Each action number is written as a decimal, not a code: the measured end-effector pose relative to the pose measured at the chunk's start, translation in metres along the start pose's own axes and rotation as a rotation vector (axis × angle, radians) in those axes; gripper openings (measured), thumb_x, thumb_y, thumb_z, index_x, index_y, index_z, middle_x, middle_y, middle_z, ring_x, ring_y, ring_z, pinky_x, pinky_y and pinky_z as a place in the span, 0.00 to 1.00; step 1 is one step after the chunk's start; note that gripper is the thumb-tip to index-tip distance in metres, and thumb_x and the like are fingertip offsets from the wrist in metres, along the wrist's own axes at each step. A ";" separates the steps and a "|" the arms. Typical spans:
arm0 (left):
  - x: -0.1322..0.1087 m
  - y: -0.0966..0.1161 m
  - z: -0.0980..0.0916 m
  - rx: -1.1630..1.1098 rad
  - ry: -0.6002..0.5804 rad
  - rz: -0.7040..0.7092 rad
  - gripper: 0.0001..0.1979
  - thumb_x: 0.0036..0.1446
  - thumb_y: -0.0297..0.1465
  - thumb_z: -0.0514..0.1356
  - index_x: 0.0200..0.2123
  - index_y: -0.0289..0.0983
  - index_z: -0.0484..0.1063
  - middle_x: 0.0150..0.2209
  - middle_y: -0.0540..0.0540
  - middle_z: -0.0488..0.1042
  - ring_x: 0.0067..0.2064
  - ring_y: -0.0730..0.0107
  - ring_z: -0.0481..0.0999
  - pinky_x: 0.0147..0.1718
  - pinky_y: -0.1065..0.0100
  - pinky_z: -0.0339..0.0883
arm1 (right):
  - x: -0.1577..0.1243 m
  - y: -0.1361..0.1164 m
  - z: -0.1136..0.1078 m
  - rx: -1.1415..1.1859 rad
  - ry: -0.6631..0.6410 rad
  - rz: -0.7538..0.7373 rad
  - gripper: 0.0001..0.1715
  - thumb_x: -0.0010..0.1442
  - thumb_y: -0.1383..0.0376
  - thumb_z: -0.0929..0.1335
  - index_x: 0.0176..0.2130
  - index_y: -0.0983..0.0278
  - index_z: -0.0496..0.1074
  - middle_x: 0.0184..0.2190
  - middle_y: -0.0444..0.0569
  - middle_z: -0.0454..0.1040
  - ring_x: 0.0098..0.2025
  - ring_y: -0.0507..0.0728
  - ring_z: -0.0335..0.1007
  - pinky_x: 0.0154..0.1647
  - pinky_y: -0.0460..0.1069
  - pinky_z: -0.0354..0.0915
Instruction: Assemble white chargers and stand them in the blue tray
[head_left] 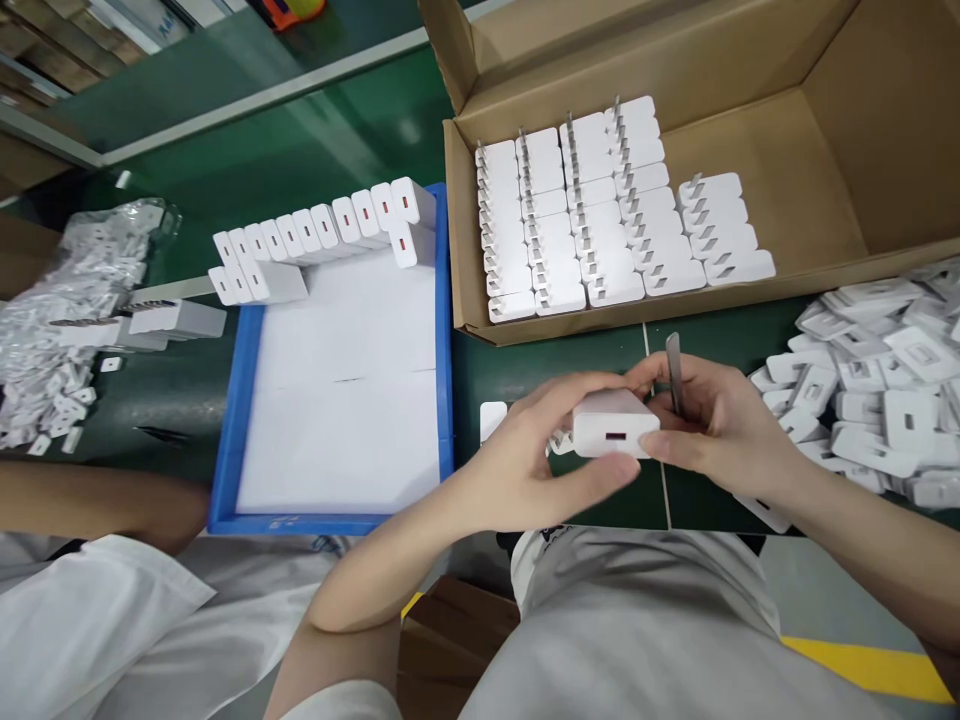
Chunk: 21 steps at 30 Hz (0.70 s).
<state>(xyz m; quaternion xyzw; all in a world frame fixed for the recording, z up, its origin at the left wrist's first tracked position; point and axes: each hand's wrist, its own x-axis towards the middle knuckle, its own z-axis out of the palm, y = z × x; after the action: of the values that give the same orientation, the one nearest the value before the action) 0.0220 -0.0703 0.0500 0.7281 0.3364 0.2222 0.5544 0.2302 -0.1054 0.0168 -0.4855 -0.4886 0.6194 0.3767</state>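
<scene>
A white USB wall charger (pixel 616 424) is between my hands above the green table, its slotted end towards me. My left hand (pixel 536 450) is closed on it, thumb below and fingers behind. My right hand (pixel 712 420) presses its thumb on the charger's right corner. A flat grey metal tool (pixel 674 372) with a rounded end sticks up between its fingers; its lower part is hidden. Small white pieces (pixel 561 441) lie partly hidden by my left hand. Another white part (pixel 491 416) is on the table to the left of them.
An open cardboard box (pixel 465 230) holds rows of chargers with prongs up. Left stands a blue-rimmed tray (pixel 444 350) with chargers along its far side. Loose white casing parts (pixel 892 380) are heaped right. At far left are bagged small parts (pixel 67 290) and a co-worker's arm (pixel 97 505).
</scene>
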 end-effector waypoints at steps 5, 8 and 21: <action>0.001 0.001 0.002 -0.114 -0.047 0.011 0.24 0.56 0.31 0.65 0.56 0.33 0.67 0.51 0.38 0.74 0.42 0.66 0.76 0.35 0.70 0.70 | -0.002 -0.001 0.001 -0.027 -0.058 -0.077 0.16 0.54 0.61 0.74 0.41 0.60 0.69 0.20 0.35 0.54 0.20 0.47 0.44 0.19 0.46 0.43; 0.001 0.000 0.001 -0.088 -0.046 0.002 0.22 0.55 0.30 0.65 0.54 0.34 0.71 0.49 0.39 0.77 0.46 0.61 0.77 0.36 0.69 0.70 | -0.003 -0.006 0.003 -0.097 -0.035 -0.074 0.16 0.52 0.63 0.74 0.41 0.60 0.70 0.20 0.36 0.55 0.21 0.48 0.46 0.20 0.46 0.45; 0.004 -0.004 -0.003 -0.101 -0.038 -0.040 0.21 0.54 0.32 0.67 0.51 0.36 0.76 0.39 0.41 0.77 0.34 0.69 0.71 0.27 0.71 0.62 | -0.002 -0.011 0.002 -0.192 -0.021 -0.054 0.20 0.53 0.62 0.74 0.46 0.61 0.73 0.30 0.42 0.65 0.21 0.46 0.47 0.19 0.45 0.49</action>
<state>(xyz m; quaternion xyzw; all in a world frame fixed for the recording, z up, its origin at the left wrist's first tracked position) 0.0221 -0.0648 0.0468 0.6965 0.3284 0.2138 0.6011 0.2287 -0.1053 0.0277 -0.4998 -0.5624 0.5643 0.3397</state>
